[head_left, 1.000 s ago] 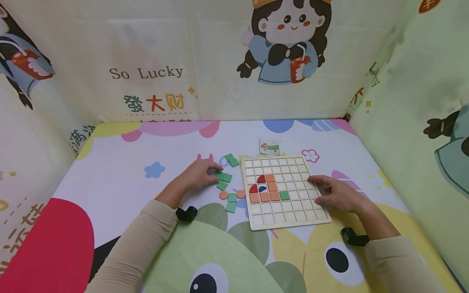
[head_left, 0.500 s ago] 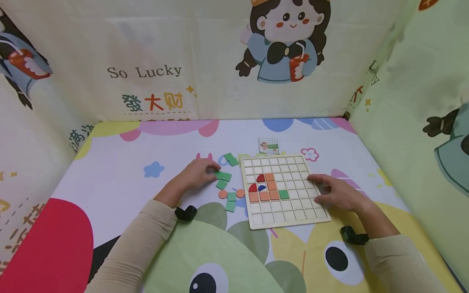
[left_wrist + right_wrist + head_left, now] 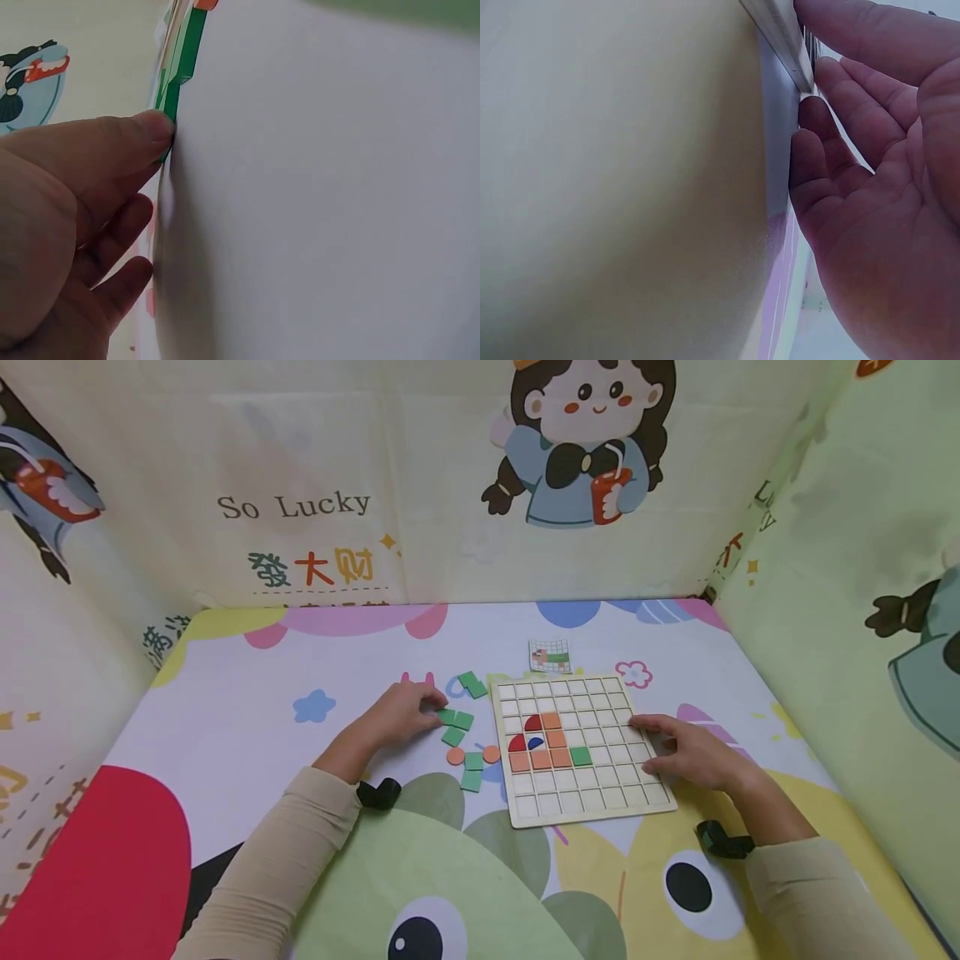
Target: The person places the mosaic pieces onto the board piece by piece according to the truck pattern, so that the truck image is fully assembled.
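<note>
A pale gridded board (image 3: 592, 793) lies on the table, with orange squares, red and blue half-round pieces and one green square (image 3: 581, 756) set in its cells. To the left are loose green tiles (image 3: 462, 722) and two orange discs (image 3: 455, 756). My left hand (image 3: 401, 714) pinches the edge of the nearest green tile (image 3: 169, 112) between thumb and finger, the tile still flat on the table. On the board's right edge my right hand (image 3: 697, 752) rests with thumb and forefinger apart; the right wrist view shows its relaxed fingers (image 3: 814, 161) beside the edge.
A small printed card (image 3: 550, 657) with a coloured grid pattern lies behind the board. More green tiles (image 3: 472, 685) lie near the board's upper left corner, and others (image 3: 472, 772) sit between the discs. A printed cloth (image 3: 442, 460) hangs behind the table.
The view has shifted very slightly. Both hands, the board and the tiles look to be in the same places.
</note>
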Tool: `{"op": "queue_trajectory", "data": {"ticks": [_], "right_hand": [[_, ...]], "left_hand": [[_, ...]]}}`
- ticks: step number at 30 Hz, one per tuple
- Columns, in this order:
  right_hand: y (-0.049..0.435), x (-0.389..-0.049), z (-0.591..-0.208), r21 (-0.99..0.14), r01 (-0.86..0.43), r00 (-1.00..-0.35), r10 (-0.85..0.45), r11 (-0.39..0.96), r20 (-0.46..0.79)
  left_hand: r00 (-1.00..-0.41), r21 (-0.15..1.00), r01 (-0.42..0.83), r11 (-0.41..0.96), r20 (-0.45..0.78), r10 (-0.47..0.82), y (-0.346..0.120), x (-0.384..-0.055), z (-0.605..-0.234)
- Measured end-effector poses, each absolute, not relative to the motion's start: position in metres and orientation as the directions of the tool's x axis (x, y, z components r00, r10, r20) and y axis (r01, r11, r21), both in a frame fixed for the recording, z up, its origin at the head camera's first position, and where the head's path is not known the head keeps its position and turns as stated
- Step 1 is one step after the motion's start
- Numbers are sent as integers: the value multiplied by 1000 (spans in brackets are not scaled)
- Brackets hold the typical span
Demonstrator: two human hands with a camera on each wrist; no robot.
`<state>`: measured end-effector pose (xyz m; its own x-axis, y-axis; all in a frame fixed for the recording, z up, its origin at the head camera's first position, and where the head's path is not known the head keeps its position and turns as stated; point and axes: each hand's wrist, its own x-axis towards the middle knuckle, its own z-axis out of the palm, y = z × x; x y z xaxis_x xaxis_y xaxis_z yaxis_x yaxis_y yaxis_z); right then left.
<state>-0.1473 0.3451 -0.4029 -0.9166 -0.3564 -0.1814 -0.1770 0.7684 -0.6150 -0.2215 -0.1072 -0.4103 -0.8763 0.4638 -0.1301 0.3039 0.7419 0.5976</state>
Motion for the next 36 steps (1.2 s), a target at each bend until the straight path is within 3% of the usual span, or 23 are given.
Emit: {"op": "queue_trajectory", "data": {"ticks": [13, 36], "right_hand": [[345, -147, -403, -609, -165, -919, -345, 776, -190], [344, -147, -403, -608, -173, -920, -347, 775, -180]], "left_hand": [[-906, 646, 260, 718, -93, 412, -86, -216, -391], [-790, 694, 447, 565, 11, 613, 19, -195, -393]]}}
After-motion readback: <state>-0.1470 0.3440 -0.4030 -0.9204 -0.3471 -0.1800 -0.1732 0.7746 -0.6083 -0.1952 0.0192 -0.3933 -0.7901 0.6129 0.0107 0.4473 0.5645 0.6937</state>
